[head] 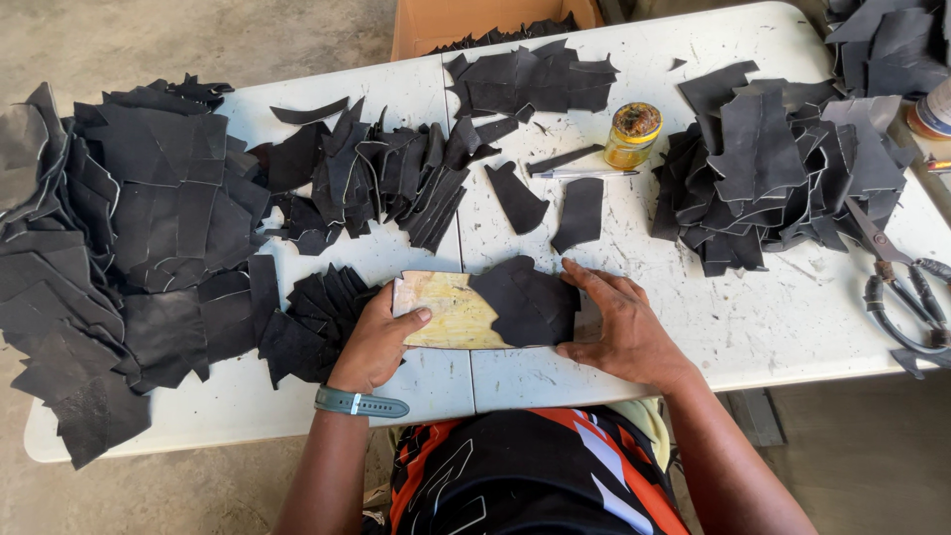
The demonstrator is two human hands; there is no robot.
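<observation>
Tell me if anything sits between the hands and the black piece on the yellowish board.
Nothing visible does. The left hand presses the yellowish board with its thumb, and the right hand touches the black leather piece lying on the board directly at its right edge. The other cut pieces lie apart.

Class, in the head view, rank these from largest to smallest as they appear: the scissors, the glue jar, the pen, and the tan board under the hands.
1. Tan board
2. Scissors
3. Pen: longer than the jar but thinner, so unsure
4. Glue jar
</observation>
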